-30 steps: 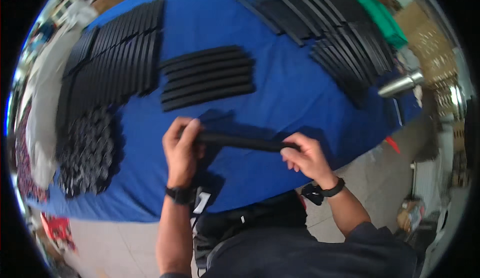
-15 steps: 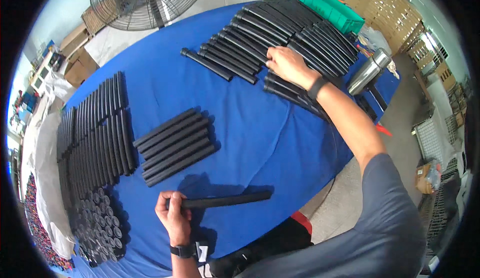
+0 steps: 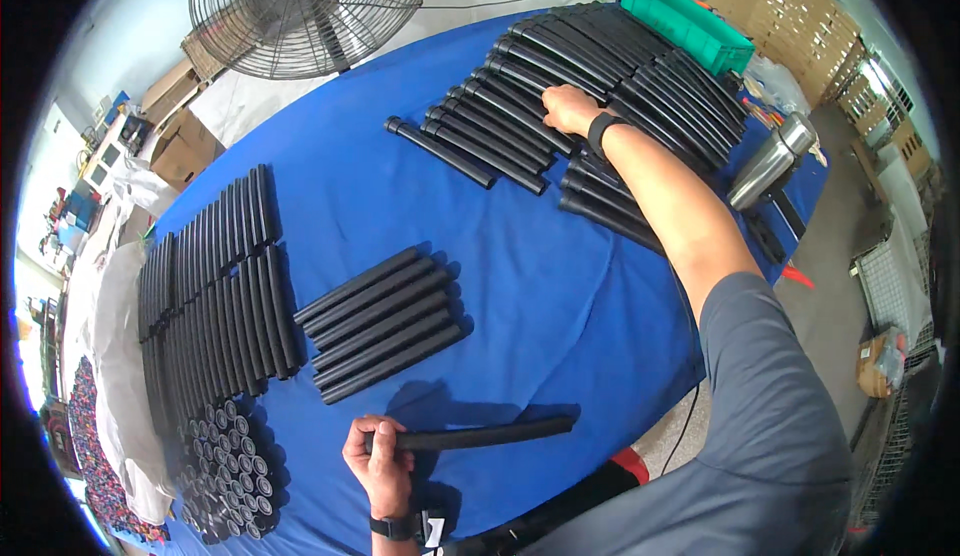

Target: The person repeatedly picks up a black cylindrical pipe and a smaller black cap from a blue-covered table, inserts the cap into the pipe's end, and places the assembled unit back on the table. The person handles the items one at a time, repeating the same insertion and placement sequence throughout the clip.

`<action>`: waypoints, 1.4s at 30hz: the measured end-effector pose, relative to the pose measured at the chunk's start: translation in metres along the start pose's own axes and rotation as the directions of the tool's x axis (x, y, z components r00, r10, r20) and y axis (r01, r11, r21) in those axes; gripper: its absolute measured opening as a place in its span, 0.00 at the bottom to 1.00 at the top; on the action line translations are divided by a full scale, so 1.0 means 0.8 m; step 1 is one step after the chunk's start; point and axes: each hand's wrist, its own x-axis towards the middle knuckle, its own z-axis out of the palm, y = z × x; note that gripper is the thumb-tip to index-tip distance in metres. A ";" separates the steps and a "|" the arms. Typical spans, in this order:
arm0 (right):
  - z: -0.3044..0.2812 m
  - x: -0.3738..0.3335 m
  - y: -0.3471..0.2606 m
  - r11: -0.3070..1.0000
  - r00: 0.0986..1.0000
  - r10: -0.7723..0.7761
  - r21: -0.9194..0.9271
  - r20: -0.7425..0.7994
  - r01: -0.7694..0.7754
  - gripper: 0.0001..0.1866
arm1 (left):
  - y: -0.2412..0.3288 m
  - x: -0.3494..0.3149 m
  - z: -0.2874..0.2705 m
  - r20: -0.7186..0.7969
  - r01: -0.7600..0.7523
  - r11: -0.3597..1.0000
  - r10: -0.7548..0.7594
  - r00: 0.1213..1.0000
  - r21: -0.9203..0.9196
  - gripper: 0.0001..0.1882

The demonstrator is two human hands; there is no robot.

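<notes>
My left hand (image 3: 381, 464) grips one end of a long black foam tube (image 3: 480, 437), which lies level just above the near edge of the blue table (image 3: 560, 286). My right hand (image 3: 568, 108) reaches far across and rests on a row of long black tubes (image 3: 520, 106) at the back of the table, fingers curled on one of them. A group of several shorter black tubes (image 3: 385, 323) lies in the table's middle, above my left hand.
More black tubes (image 3: 215, 286) lie in rows at the left, with a stack seen end-on (image 3: 225, 461) below them. A steel flask (image 3: 770, 161) stands at the right edge, a green crate (image 3: 690, 26) at the back, a fan (image 3: 310, 6) behind the table.
A second ago both hands held the tube near the front edge. My right hand let go and reached to the far rows, moving a little left along them; my left still holds the tube.
</notes>
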 end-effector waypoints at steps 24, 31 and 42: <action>-0.021 -0.033 0.049 0.996 0.996 -0.084 -0.021 0.029 0.085 0.11 | -0.001 0.001 0.006 0.031 -0.036 0.999 0.036 0.999 0.005 0.12; -0.032 -0.049 0.018 0.808 0.914 -0.355 -0.428 0.195 0.406 0.07 | 0.003 0.002 0.005 0.027 -0.011 1.000 0.011 1.000 0.004 0.09; -0.020 -0.058 0.044 0.723 0.823 -0.563 -0.435 0.078 0.537 0.10 | 0.002 0.002 0.004 0.034 -0.023 1.000 0.023 0.999 0.012 0.09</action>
